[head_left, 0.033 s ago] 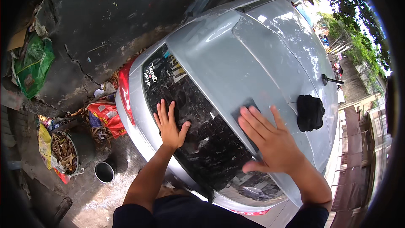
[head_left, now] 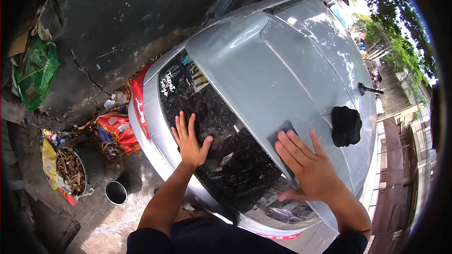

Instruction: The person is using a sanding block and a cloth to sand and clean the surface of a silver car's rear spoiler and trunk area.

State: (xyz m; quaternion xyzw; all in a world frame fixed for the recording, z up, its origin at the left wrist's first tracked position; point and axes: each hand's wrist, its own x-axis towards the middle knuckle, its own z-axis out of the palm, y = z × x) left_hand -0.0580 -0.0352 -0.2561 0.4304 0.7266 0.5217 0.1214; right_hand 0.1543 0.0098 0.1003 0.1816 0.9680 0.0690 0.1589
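A silver car stands before me, seen from its rear end. My left hand lies flat on the dark rear window, fingers spread, holding nothing. On the painted edge just above the glass, my right hand presses down with outstretched fingers. Beneath those fingers is a dark grey sheet that looks like sandpaper; most of it is covered by the hand. A bunched black cloth rests on the roof, to the right of my right hand.
A short antenna sticks up from the roof. A cracked dark wall runs close along the left. At lower left stand a bin of dry leaves and a small dark bucket, near a red bag.
My right hand has slid slightly right and toward me, carrying the grey sheet with it along the painted edge. The left hand stays in place on the glass.
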